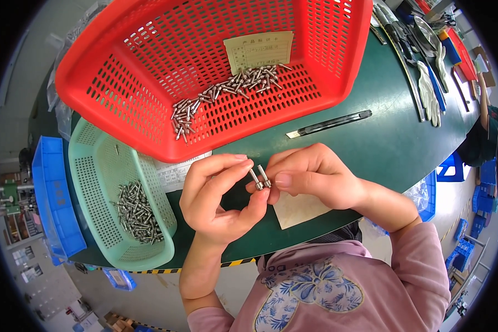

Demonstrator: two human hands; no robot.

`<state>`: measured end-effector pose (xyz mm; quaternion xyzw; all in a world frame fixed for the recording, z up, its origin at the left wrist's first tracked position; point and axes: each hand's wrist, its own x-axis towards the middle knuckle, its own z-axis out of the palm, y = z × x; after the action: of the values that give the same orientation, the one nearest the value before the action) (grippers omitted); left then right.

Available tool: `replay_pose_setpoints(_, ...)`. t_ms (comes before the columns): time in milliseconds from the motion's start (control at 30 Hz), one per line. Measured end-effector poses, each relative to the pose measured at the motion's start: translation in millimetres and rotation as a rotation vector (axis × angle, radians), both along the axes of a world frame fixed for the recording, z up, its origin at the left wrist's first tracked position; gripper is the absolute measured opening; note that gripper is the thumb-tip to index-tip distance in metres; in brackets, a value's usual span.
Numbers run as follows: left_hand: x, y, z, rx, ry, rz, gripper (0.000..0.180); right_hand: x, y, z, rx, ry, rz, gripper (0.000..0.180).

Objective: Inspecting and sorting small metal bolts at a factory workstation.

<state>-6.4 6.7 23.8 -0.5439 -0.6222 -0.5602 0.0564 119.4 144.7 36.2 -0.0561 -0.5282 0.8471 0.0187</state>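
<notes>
My left hand (218, 196) pinches a small silver metal pin (255, 178) with a collar near its lower end. Close beside it, my right hand (314, 176) holds a second, similar metal pin (264, 176) between thumb and fingers. Both pins stand nearly upright, side by side, above the near part of the table. Beyond my hands is a large red plastic basket (205, 133) with a scatter of like metal pins (254, 80) and a yellowish card (260, 51) in it. To the left, a light green basket (110, 249) holds a heap of such pins (138, 213).
A utility knife (329, 124) with its blade out lies on the green table (393, 149). Paper (299, 210) lies beneath my right hand. Blue bins (55, 199) stand at the left. White gloves (428, 94) and tools lie far right, near another person (484, 127).
</notes>
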Motion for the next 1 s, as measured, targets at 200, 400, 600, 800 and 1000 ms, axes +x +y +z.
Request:
replay_pose_setpoints(200,2.8,-3.6,2.7,-0.009,0.076,0.063,0.028,0.4,4.2,0.9,-0.004,-0.007,0.084,0.021)
replay_pose_setpoints(400,2.6,-4.0,-0.2,0.058,0.212,0.109,0.029,-0.4,2.2,-0.8,0.023,0.115,0.041,0.017)
replay_pose_setpoints(600,3.6,-6.1,-0.3,0.059,0.247,0.095,0.029,-1.0,3.3,-0.1,0.238,0.203,0.02,0.015)
replay_pose_setpoints(800,4.4,-5.8,-0.7,0.059,0.241,0.097,0.029,-0.9,3.9,-2.0,0.247,0.201,0.02,0.016)
replay_pose_setpoints(1000,2.5,-5.0,0.5,0.031,0.227,0.093,0.03,-0.1,0.2,-3.2,0.065,0.084,0.025,0.026)
